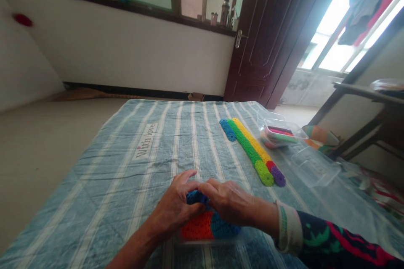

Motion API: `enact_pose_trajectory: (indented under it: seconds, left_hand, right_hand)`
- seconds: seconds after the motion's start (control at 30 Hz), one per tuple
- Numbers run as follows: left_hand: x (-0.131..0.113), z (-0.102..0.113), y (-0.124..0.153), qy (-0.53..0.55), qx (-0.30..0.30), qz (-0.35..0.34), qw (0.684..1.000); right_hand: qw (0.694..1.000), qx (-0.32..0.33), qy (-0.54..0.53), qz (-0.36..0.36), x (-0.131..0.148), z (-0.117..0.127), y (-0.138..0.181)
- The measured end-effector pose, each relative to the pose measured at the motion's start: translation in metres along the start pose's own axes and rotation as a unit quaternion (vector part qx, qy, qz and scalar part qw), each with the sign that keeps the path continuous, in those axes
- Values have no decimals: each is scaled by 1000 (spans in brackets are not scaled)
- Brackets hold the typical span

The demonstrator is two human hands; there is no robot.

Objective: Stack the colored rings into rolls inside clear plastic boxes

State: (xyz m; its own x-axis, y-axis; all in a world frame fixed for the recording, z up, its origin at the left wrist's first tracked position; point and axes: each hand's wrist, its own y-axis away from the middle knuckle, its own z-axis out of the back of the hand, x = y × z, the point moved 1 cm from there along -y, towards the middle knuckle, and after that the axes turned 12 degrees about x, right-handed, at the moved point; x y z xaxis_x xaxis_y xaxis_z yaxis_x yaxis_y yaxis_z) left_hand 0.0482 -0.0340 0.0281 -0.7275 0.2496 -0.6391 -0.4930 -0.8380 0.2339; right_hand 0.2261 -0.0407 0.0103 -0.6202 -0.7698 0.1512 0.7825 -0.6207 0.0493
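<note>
My left hand (178,199) curls its thumb and fingers around dark blue crocheted-looking discs (195,197). From the other side my right hand (232,201) pinches at the same blue discs, its fingers meeting those of my left; their exact grip is partly hidden. Right under both hands lie orange-red discs (197,228) and teal-blue discs (222,228), packed in rows. They seem to sit in a clear plastic box, whose blurred front edge (208,242) shows.
On the striped cloth (164,143) lie overlapping rows of discs: a short blue row (227,130), a green row (244,141) ending in lime, and a yellow row (251,136) ending in red and purple. Clear boxes (280,132) and a transparent lid (315,166) are at right.
</note>
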Motion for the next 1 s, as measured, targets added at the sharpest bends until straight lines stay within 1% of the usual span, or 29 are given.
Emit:
enact_pose_trajectory:
  seconds: [0.1,0.17,0.33,0.43,0.6,0.7,0.77,0.83,0.87,0.93,1.0]
  left_hand:
    - [2,-1,-2,-15,-3,1,1000]
    - [6,-3,-4,-25,-10,-10,1000]
    - [26,-16,-9,-31,-44,-50,997]
    - [36,-23,-12,-33,-57,-56,996]
    - [37,-26,-13,-47,-68,-57,995]
    - [35,-27,-12,-49,-71,-59,995]
    - [34,-28,-11,-49,-79,-61,994]
    - [33,-29,-10,-48,-90,-63,993]
    - [32,-29,-10,-47,-93,-64,993]
    - [31,-29,-9,-45,-95,-63,992]
    - [31,-30,-9,-45,-95,-60,993]
  right_hand:
    - [1000,0,1,1,0,2,-1]
    - [1000,5,-3,1,0,2,-1]
    - [1000,5,-4,1,0,1,-3]
    - [1000,7,7,7,0,0,-3]
    - [999,17,10,26,3,2,-1]
    - [998,-14,0,55,-4,12,4]
    - [997,-64,-6,41,-21,25,6]
    - [992,-121,1,-24,-51,41,4]
    - [988,-137,8,-72,-70,49,1]
    - [979,-111,23,-170,-111,61,-9]
    - [967,-40,49,-248,-149,68,-21]
